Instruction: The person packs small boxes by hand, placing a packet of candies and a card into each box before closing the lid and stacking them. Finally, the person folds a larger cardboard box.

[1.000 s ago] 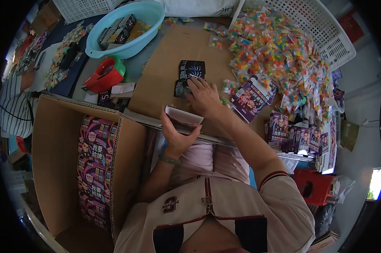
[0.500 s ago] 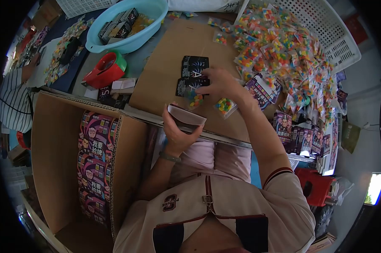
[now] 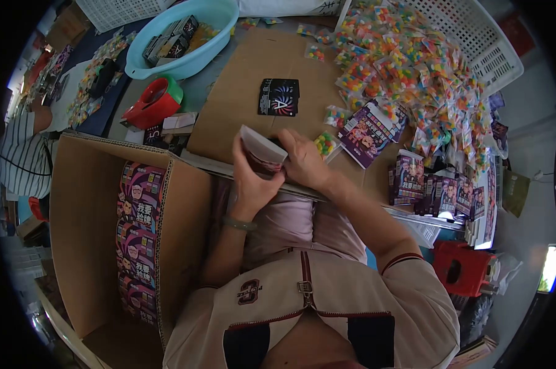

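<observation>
Cardboard sheet (image 3: 241, 92) now without right hand (image 3: 302, 161)

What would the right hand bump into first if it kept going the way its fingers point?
Probably the small open box in the left hand. The right hand points left at it, fingers already at its opening. Depth is hard to judge.

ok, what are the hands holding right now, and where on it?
Left hand grips a small open box around its lower body. Right hand is at its open end beside a candy packet; whether it holds anything cannot be told.
</observation>
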Demonstrator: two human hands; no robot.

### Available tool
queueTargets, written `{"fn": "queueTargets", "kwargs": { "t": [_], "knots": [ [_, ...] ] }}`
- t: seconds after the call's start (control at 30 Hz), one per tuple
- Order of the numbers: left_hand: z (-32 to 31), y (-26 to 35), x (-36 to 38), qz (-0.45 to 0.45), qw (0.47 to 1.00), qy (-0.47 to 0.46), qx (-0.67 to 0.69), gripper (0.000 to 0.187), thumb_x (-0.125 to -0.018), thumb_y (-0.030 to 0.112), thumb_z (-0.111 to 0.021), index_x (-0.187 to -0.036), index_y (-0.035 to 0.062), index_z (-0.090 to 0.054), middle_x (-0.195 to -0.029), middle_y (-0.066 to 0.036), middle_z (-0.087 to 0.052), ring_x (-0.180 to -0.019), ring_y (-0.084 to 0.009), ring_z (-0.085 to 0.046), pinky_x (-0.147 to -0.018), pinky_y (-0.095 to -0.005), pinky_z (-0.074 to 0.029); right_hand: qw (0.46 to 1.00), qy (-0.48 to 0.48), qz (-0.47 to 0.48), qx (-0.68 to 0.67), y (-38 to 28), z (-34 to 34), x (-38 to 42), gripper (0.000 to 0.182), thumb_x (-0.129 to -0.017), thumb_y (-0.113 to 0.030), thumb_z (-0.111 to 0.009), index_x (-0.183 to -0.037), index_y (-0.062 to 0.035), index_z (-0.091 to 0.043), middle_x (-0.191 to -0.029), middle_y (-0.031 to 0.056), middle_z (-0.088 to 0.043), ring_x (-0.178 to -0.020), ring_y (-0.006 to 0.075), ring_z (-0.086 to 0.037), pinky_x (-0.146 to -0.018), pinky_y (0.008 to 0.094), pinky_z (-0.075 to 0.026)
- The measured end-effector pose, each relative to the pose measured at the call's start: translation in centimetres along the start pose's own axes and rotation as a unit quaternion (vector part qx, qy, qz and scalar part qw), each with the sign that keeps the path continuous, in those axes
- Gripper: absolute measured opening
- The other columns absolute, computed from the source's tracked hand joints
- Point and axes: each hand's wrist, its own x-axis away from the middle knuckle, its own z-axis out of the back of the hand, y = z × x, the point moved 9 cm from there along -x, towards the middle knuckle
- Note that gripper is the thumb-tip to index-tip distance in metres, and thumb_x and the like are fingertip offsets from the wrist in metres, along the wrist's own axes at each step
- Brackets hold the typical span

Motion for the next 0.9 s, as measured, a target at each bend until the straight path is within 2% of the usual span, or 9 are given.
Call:
{"fn": "queueTargets", "kwargs": {
  "t": [0.2,0.23,0.33,0.47,0.5,0.53,0.63,0.77,0.9],
  "knots": [
    [-2.3,3.4,0.3,-0.048,0.994,-0.094,-0.027,0.105,-0.057,0.014,-0.085,-0.142,-0.0021,-0.025,-0.127,-0.025,-0.047,-0.118,-0.0370,-0.051,-0.097,-0.0435,-0.044,0.992,0.066,-0.055,-0.091,1.7,3.7,1.0,0.040,-0.076,0.006,-0.064,-0.114,-0.0039,-0.059,-0.093,0.0152,-0.062,-0.087,0.0313,-0.064,-0.074,0.0379,-0.052],
    [-2.2,3.4,0.4,-0.052,0.995,-0.062,-0.053,0.105,-0.057,0.015,-0.085,-0.141,-0.0022,-0.025,-0.126,-0.025,-0.048,-0.116,-0.0378,-0.052,-0.096,-0.0439,-0.045,0.964,0.088,-0.168,-0.187,5.1,3.3,1.7,0.037,-0.079,0.007,-0.063,-0.114,-0.0034,-0.060,-0.086,0.0096,-0.059,-0.083,0.0186,-0.064,-0.072,0.0318,-0.053],
    [-2.5,3.2,0.8,-0.066,0.993,-0.010,-0.100,0.106,-0.057,0.019,-0.086,-0.140,-0.0025,-0.025,-0.124,-0.025,-0.049,-0.112,-0.0390,-0.053,-0.093,-0.0449,-0.046,0.874,0.143,-0.144,-0.442,1.7,9.4,0.3,0.033,-0.081,0.010,-0.060,-0.111,-0.0029,-0.063,-0.081,0.0020,-0.052,-0.081,0.0086,-0.059,-0.071,0.0233,-0.053],
    [-3.1,3.5,1.1,-0.060,0.988,0.000,-0.139,0.107,-0.058,0.026,-0.087,-0.140,-0.0028,-0.025,-0.124,-0.024,-0.048,-0.109,-0.0397,-0.054,-0.090,-0.0467,-0.046,0.970,-0.019,-0.090,-0.226,-3.2,12.1,-1.8,0.039,-0.084,0.007,-0.057,-0.121,-0.0024,-0.058,-0.100,0.0080,-0.061,-0.088,0.0172,-0.064,-0.074,0.0299,-0.055],
    [-3.3,3.6,1.1,-0.063,0.989,0.000,-0.138,0.107,-0.058,0.026,-0.087,-0.140,-0.0028,-0.025,-0.124,-0.024,-0.048,-0.109,-0.0397,-0.054,-0.090,-0.0467,-0.046,0.996,-0.055,-0.019,-0.062,-4.8,11.8,-2.5,0.043,-0.081,0.007,-0.059,-0.122,-0.0030,-0.057,-0.103,0.0104,-0.060,-0.088,0.0226,-0.064,-0.074,0.0328,-0.055],
    [-3.4,3.7,1.2,-0.068,0.986,0.001,-0.149,0.106,-0.058,0.026,-0.087,-0.140,-0.0029,-0.025,-0.124,-0.024,-0.048,-0.108,-0.0404,-0.054,-0.089,-0.0474,-0.047,0.989,-0.090,0.053,0.103,-6.2,10.8,-2.9,0.047,-0.077,0.006,-0.061,-0.123,-0.0036,-0.056,-0.106,0.0129,-0.059,-0.087,0.0280,-0.064,-0.074,0.0357,-0.055],
    [-3.4,4.3,1.2,-0.084,0.980,0.013,-0.179,0.105,-0.058,0.026,-0.086,-0.139,-0.0031,-0.025,-0.124,-0.024,-0.047,-0.107,-0.0418,-0.054,-0.087,-0.0484,-0.047,0.963,-0.137,0.100,0.207,-7.1,7.6,-3.3,0.049,-0.072,0.003,-0.064,-0.121,-0.0045,-0.057,-0.108,0.0156,-0.057,-0.091,0.0349,-0.061,-0.078,0.0399,-0.053],
    [-3.6,4.3,1.3,-0.123,0.977,0.011,-0.174,0.103,-0.059,0.024,-0.085,-0.138,-0.0040,-0.025,-0.123,-0.025,-0.048,-0.103,-0.0431,-0.056,-0.083,-0.0493,-0.048,0.948,-0.118,0.178,0.235,-7.8,4.8,-3.2,0.048,-0.072,0.001,-0.066,-0.119,-0.0041,-0.057,-0.110,0.0147,-0.058,-0.096,0.0352,-0.060,-0.082,0.0419,-0.051],
    [-3.5,3.6,1.4,-0.075,0.980,0.010,-0.186,0.102,-0.060,0.024,-0.084,-0.138,-0.0047,-0.025,-0.120,-0.025,-0.049,-0.098,-0.0429,-0.057,-0.081,-0.0502,-0.048,0.979,-0.013,0.179,0.097,-8.4,6.6,-2.9,0.048,-0.072,-0.001,-0.069,-0.119,-0.0022,-0.055,-0.116,0.0158,-0.059,-0.101,0.0365,-0.060,-0.083,0.0416,-0.051]
  ]
}}
